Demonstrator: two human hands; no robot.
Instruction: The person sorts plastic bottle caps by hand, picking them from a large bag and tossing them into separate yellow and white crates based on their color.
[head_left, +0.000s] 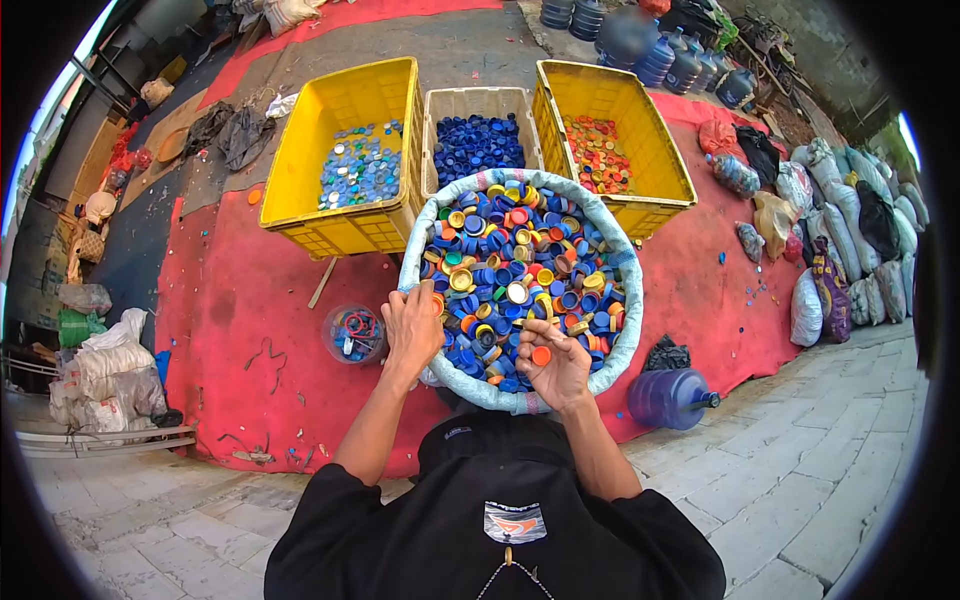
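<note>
A round basket with a pale wrapped rim (627, 270) is heaped with plastic bottle caps (500, 250), blue, yellow, orange, green and white. My left hand (412, 332) reaches over the rim's left side, back of the hand up. Its fingers are bent, with the tips right at an orange bottle cap (438, 304). Palm up above the near right part of the heap, my right hand (558, 368) is curled closed. An orange bottle cap (541, 355) sits against its palm, and a yellowish cap (519, 323) shows at its fingertips.
Beyond the basket stand a yellow crate (330, 228) with light-blue and green caps, a whitish crate (478, 97) with dark-blue caps, and another yellow crate (650, 205) with orange caps. A clear tub (342, 345) is at left, a blue water jug (665, 398) at right.
</note>
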